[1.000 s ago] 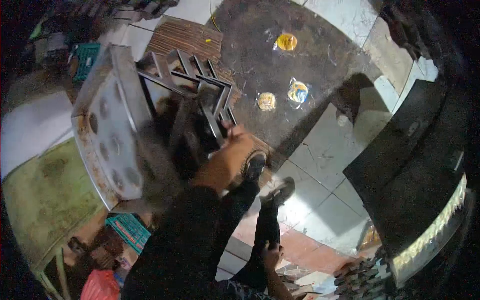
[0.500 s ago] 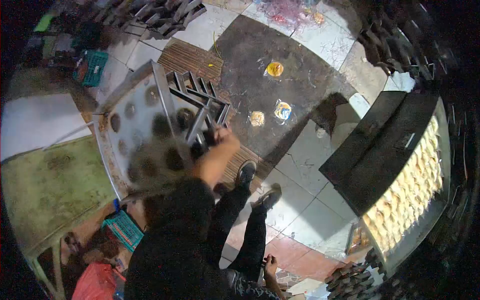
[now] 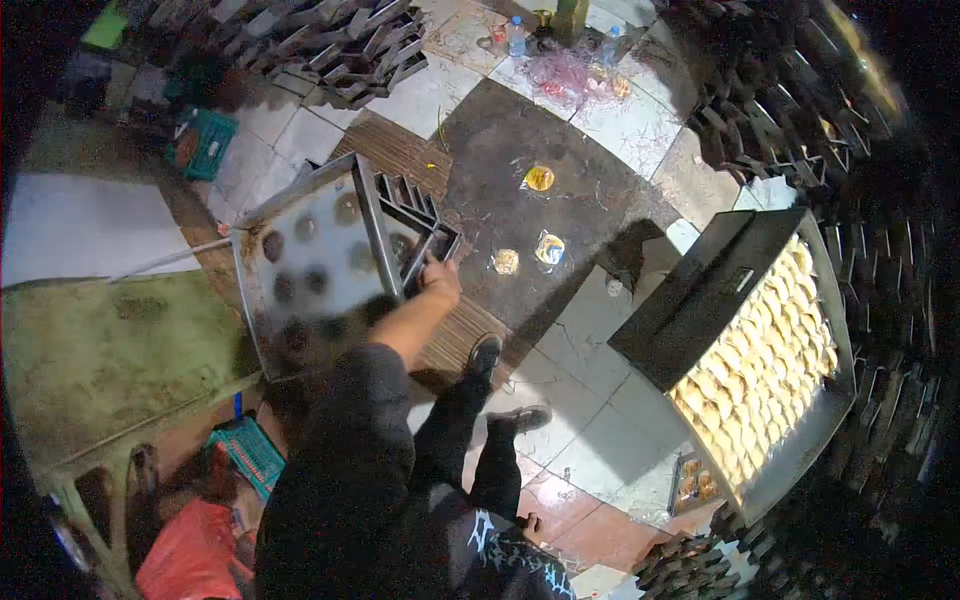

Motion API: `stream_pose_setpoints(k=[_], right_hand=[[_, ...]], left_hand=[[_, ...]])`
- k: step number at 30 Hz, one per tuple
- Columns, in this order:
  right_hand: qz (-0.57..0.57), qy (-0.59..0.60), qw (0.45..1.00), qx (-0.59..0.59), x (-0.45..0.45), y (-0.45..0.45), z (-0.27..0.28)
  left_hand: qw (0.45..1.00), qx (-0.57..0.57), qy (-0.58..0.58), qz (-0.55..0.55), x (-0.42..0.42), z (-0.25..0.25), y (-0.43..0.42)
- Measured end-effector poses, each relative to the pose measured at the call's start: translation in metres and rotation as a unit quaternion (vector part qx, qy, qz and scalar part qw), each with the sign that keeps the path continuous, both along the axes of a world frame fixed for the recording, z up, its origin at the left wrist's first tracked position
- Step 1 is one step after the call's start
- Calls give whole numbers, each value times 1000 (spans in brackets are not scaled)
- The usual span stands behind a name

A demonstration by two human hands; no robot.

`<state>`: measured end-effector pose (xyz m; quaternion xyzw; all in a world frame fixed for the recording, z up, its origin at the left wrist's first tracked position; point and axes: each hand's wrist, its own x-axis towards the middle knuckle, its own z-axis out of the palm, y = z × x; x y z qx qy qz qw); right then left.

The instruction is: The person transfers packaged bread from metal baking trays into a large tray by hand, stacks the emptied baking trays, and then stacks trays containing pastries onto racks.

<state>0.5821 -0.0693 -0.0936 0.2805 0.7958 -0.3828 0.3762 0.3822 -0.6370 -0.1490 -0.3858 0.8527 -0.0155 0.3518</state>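
My left hand point(image 3: 440, 280) reaches out to the right-hand edge of a worn metal baking tray point(image 3: 322, 252) marked with dark round spots. Its fingers are curled at the rim, apparently gripping it. Beneath and beside this tray, more stacked trays point(image 3: 408, 200) show their stepped metal edges. Low in the picture, only a small part of my right hand point(image 3: 533, 526) shows beside my dark shirt; its fingers are mostly hidden.
On the right, a large dark tray point(image 3: 835, 405) holds rows of pale, crescent-like dough pieces point(image 3: 765, 370). Several stacks of dark metal trays point(image 3: 350, 50) surround the floor. Small round packets point(image 3: 550, 250) lie on a dark mat point(image 3: 480, 160). Left stands a greenish table point(image 3: 120, 360).
My view has shifted, so the tray appears further right and lower. My left hand, blurred before, now shows clearly at the tray edge. Less of my right hand is visible.
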Motion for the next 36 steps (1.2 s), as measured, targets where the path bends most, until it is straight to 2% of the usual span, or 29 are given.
stream_pose_setpoints(k=[2, 3, 4, 5, 6, 7, 8, 9, 10, 11, 12, 13, 14, 15, 17, 18, 20, 21, 22, 23, 24, 25, 26, 27, 28, 29, 31, 34, 36], right_hand=[[50, 64, 993, 81, -1, 11, 11], [-68, -1, 997, 32, -5, 17, 18], [-196, -58, 979, -23, -11, 25, 26], [-193, -33, 980, -35, -12, 37, 26], [-199, -5, 979, -44, -4, 54, 25], [-218, -9, 976, -28, -3, 57, 37], [-241, -13, 970, -12, -18, 52, 56], [-213, 23, 977, -4, -9, 74, 40], [-185, 52, 981, 12, 2, 92, 31], [-210, 11, 977, 31, -4, 102, 38], [-160, 91, 977, 104, 26, 133, -15], [-156, 128, 970, 132, -3, 132, 34], [-103, 353, 915, 167, 7, 157, 13], [-178, 176, 949, 194, -9, 173, 30], [-243, 183, 941, 151, -28, 232, 29], [-264, 178, 937, 144, -27, 270, 2], [-270, -2, 958, 99, -34, 369, -97], [-280, 1, 955, 93, -39, 407, -154], [-253, 124, 950, 134, -43, 447, -221], [-221, 249, 926, 180, -82, 498, -263], [-231, 251, 924, 175, -114, 546, -311], [-377, 108, 916, 90, -148, 585, -325], [-501, -41, 865, 3, -176, 625, -349], [-462, 62, 879, 97, -171, 669, -453], [-513, 129, 843, 100, -185, 702, -502], [-517, 45, 851, 86, -236, 731, -473], [-639, 40, 763, -95, -293, 763, -499], [-681, -35, 720, -131, -334, 779, -524], [-749, 43, 636, -182, -337, 780, -553]], left_hand=[[995, 87, -33, -23, 1, 33, 13], [997, 65, 0, -48, 17, 37, 27], [989, 59, 51, -126, 41, 45, 38], [972, 45, 99, -206, 64, 54, 48], [977, 123, -4, -176, 67, 76, 51], [981, 110, 27, -156, 85, 59, 50], [982, 109, -9, -152, 72, 90, 59], [951, 173, -117, -226, 58, 100, 59], [967, 121, -111, -193, 70, 65, 48], [973, 115, -99, -174, 67, 53, 45], [975, 129, -77, -162, 56, 53, 49], [977, 150, -50, -146, 41, 52, 59], [976, 169, -28, -138, 24, 53, 74], [973, 189, -11, -132, 9, 50, 95], [964, 228, 4, -138, -25, 47, 156], [959, 248, 8, -134, -39, 45, 195], [950, 278, 16, -141, -72, 34, 288], [945, 291, 15, -146, -90, 19, 336], [942, 302, 18, -147, -106, 5, 389], [941, 302, 23, -150, -123, -13, 441], [941, 305, 17, -147, -134, -33, 484], [944, 300, 7, -140, -137, -44, 523], [948, 290, 0, -133, -140, -58, 555], [953, 279, -7, -121, -138, -71, 579], [959, 261, -20, -112, -134, -79, 598], [965, 239, -35, -98, -130, -81, 611], [976, 197, -57, -78, -128, -85, 632], [985, 145, -77, -55, -131, -80, 652], [988, 121, -87, -50, -133, -73, 658]])
